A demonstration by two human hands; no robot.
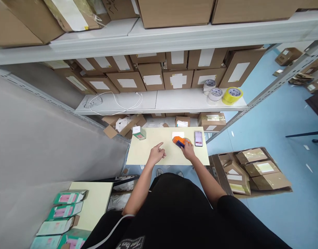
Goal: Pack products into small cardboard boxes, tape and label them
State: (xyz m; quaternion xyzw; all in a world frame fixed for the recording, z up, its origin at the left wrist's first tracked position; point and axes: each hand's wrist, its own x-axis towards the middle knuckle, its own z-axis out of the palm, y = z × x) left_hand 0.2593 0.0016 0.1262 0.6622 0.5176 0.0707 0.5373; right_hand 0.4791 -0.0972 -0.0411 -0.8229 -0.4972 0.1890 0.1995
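Note:
My right hand (188, 150) is wrapped round an orange and blue tape dispenser (179, 141), held just over the pale yellow table (144, 156). Part of a tape roll shows at the dispenser's right side. My left hand (157, 154) hovers above the table's middle with its index finger stretched out and the other fingers partly curled, holding nothing. A white label sheet (178, 134) lies beyond the dispenser. To its right is a smartphone (198, 138) with its screen lit. A small green and white box (139, 132) stands at the table's back left corner.
Shelves (174, 98) packed with cardboard boxes rise behind the table. Tape rolls (232, 95) and a white cable (117, 107) lie on the middle shelf. At right, a large carton (254, 173) holds several parcels. Green boxes (66, 198) sit on a side table at lower left.

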